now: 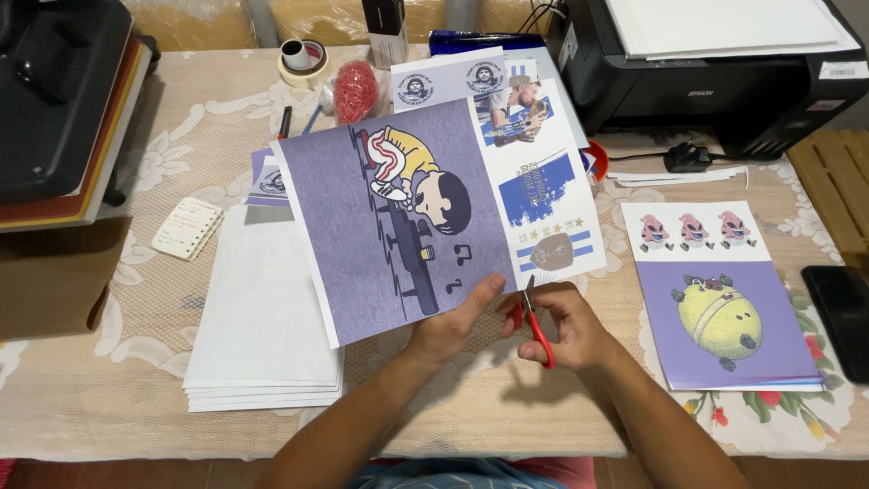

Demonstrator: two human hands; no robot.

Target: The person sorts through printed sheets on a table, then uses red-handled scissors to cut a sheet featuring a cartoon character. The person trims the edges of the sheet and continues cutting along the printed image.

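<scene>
Purple cartoon print sheet sits at table centre, held up by left hand, thumb pinching its bottom edge at 6 o'clock. Right hand grips red scissors, fingers thru the loops, blades at the edge w/ the blue-white prints at 3 o'clock. Best: keep paper taut, follow the border, short snips.

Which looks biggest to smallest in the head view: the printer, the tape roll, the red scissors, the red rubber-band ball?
1. Black printer, though cut off by the frame.
2. Red scissors, partly hidden in the right hand.
3. Red rubber-band ball and tape roll: look alike, unranked.
</scene>
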